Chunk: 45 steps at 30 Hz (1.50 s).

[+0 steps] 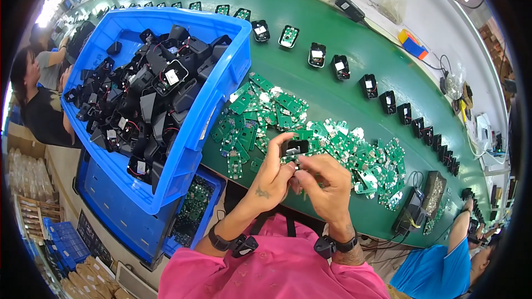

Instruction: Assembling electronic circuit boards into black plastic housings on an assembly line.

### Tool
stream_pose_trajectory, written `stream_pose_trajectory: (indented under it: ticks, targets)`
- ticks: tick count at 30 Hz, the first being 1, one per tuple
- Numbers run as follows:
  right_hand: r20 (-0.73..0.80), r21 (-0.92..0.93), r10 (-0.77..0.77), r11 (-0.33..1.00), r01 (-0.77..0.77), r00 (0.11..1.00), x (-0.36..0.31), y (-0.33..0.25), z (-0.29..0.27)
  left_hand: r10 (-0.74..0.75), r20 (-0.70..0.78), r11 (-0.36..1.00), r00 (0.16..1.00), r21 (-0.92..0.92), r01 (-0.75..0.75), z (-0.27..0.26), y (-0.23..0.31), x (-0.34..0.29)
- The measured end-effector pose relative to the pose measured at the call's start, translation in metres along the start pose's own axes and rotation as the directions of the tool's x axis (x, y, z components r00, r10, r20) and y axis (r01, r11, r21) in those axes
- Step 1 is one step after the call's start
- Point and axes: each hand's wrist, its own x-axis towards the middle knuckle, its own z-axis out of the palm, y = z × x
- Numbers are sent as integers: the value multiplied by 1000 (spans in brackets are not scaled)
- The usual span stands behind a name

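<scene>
My left hand point(269, 180) is closed around a small black plastic housing point(297, 146), thumb and forefinger on its sides, above the near edge of the green bench. Part of a green circuit board shows at the housing's near side. My right hand point(328, 184) is closed too, its thumb and fingertips pinched together against the near end of that housing. What lies between those fingertips is too small and too hidden to name. Just beyond both hands spreads a loose pile of green circuit boards point(363, 160).
A large blue bin point(235, 36) heaped with black housings point(147, 108) stands at left. Below it a blue crate point(213, 202) holds more boards. Housings line the green bench point(332, 108). A dark boxy device point(411, 210) with cables sits right; co-workers are on both sides.
</scene>
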Motion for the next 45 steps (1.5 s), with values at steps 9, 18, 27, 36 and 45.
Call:
stream_pose_trajectory:
  ticks: [9,18,27,36,45]
  targets:
    - [2,51,87,995,-87,996,-2,2,6,53,88,990,995,123,-64,9,0,-1]
    - [1,-188,-8,982,8,1000,4,-7,5,244,-26,916,970,336,-221,-6,-3,-1]
    - [375,-247,110,969,-15,921,28,-23,-19,161,198,870,967,434,-234,-19,31,-3]
    - [426,-264,134,964,-18,895,31,-25,-22,210,213,826,954,484,-289,-19,30,-2]
    - [407,-250,88,968,18,909,28,-20,-21,178,238,765,955,576,-287,-18,34,-4]
